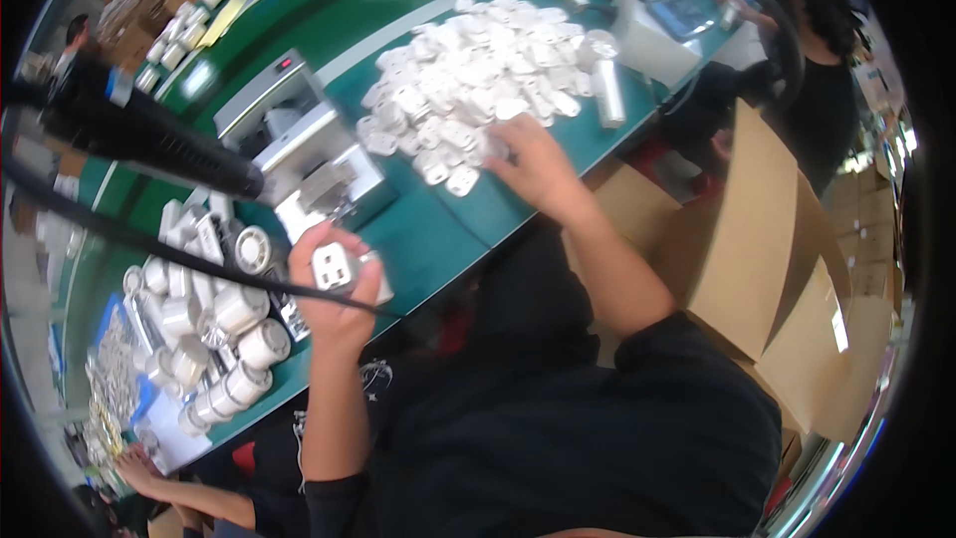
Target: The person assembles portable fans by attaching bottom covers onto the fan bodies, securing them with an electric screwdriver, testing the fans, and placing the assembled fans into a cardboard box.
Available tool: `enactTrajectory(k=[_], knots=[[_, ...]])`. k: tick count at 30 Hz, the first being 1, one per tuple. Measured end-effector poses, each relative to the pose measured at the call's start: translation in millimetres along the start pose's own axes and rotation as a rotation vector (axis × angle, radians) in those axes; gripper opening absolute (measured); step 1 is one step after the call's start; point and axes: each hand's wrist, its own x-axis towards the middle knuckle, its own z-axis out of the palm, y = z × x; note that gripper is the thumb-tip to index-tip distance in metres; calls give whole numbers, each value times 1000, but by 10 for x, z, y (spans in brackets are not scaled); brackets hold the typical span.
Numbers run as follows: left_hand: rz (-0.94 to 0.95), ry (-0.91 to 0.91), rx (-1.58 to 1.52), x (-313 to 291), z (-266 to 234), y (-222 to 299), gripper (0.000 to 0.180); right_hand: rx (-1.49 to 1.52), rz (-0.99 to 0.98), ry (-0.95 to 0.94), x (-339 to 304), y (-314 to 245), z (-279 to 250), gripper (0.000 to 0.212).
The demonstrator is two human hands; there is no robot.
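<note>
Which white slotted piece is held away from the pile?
The white piece in the left hand; the others sit at the pile by the right hand.

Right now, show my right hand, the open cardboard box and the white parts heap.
Right hand (536, 165): head view, back of the hand.
Open cardboard box (743, 244): head view, a raised flap.
White parts heap (486, 62): head view, its middle.

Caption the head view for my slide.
Left hand holding a white slotted piece, right hand at the edge of a white parts pile on a green table.
</note>
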Motion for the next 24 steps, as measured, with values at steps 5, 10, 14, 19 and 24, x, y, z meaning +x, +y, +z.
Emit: enactTrajectory(k=[5, 10, 14, 19, 24], knots=[[7, -72, -8, 29, 96, 38, 56, -80, -80, 147, -60, 26, -94, 23], [-47, -98, 79, -12, 58, 5, 56, 473, 50, 127, -11, -442, -115, 23], [-78, -41, 49, -90, 6, -82, 71, 1174, 251, -411, 36, -1283, -28, 24], [47, -128, 64, -20, 4, 1, 78, 1090, 125, -529, 47, -1382, 264, 15], [43, -135, 324, -27, -35, -14, 71, 815, -13, -482, 48, -1403, 185, 15]])
